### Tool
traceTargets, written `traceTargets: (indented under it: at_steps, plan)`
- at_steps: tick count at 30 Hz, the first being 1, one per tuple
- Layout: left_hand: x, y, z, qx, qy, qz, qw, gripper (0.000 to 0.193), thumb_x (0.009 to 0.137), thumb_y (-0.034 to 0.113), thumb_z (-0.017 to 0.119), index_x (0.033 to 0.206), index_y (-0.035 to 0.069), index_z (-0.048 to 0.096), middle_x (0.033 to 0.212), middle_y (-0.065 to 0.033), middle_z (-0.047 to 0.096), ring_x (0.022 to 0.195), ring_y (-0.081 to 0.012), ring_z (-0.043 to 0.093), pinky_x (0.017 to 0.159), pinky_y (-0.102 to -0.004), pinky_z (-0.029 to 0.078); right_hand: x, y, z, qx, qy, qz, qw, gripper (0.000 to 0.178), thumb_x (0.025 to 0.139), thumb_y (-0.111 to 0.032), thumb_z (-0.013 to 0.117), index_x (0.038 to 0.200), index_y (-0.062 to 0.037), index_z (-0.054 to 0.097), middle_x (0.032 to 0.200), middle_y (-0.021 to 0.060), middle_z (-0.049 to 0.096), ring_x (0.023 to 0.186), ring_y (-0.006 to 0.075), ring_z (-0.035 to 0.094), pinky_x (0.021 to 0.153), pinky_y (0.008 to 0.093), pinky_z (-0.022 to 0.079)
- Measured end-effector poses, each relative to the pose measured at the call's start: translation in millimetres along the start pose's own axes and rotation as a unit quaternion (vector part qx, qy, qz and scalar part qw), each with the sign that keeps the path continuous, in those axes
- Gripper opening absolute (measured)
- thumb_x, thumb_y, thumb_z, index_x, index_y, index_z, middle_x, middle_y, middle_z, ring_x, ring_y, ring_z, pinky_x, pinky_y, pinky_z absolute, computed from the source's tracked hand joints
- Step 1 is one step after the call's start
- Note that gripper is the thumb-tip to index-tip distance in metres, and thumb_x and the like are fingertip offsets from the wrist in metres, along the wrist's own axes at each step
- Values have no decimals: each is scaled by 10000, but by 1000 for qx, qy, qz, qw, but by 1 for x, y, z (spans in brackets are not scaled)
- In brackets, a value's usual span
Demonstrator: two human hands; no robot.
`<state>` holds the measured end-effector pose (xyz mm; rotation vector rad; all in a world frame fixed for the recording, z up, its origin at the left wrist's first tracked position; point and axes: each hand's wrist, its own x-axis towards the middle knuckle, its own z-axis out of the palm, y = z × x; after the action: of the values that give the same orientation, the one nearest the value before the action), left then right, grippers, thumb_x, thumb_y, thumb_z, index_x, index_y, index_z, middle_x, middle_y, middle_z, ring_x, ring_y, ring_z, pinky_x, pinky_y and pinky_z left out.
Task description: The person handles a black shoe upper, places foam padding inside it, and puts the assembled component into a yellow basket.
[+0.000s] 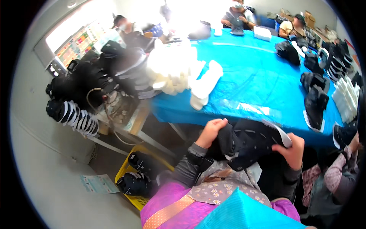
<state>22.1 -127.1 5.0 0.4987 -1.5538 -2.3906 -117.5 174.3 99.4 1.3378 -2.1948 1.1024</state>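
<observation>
A black shoe [253,139] with a pale sole is held up in front of my apron, at the near edge of the blue-covered table [248,84]. My left hand [213,133] grips its dark collar end, thumb on top. At the sole end my right hand [291,150] is closed on the shoe, with the thumb along the upper. A white shoe form [207,84] lies on the table beyond my left hand, beside a pile of similar white forms [171,68].
Stacked black shoes [84,80] fill a side table at left. Below, a yellow crate [121,175] holds black shoes. More black shoes [315,103] and white pieces [345,99] line the table's right. A co-worker's arm [339,171] is close at right; other people sit at the far side.
</observation>
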Motion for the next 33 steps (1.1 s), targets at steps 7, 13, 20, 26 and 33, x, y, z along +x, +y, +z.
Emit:
traceTargets:
  at_steps: [7,13,20,26,33]
  plan:
    - [-10,6,1,-122,217,168,954,230,963,169,585,795,38,674,790,-29,685,710,-114,642,658,-263,512,-15,37,24,-38,224,156,961,362,978,-212,632,719,0,492,588,63,322,548,112,292,476,317,274]
    - [-27,-4,7,190,247,401,861,349,964,112,513,643,-7,583,579,-49,561,520,-88,495,495,-249,381,-30,53,18,-69,320,186,926,377,1038,-311,514,891,25,603,719,14,523,660,88,427,600,261,390]
    - [13,-32,3,84,-18,228,970,472,981,127,572,1419,7,441,1306,-110,577,1175,-162,553,931,-276,483,-36,74,3,252,409,208,852,442,1036,-303,506,1178,103,609,1088,185,687,906,235,691,813,328,574]
    - [30,-36,8,193,-131,252,939,463,1025,234,521,1420,3,450,1299,-91,585,1189,-148,541,1013,-290,429,-37,84,6,336,381,196,839,502,1038,-333,494,1275,106,544,1187,192,651,989,265,677,847,376,570]
    - [26,-31,15,-66,-263,26,962,548,1018,395,525,1373,-21,503,1305,-119,603,1163,-190,585,1028,-334,450,-49,105,-3,307,345,240,854,614,1053,-427,401,1348,105,488,1299,198,596,1153,295,610,987,415,505]
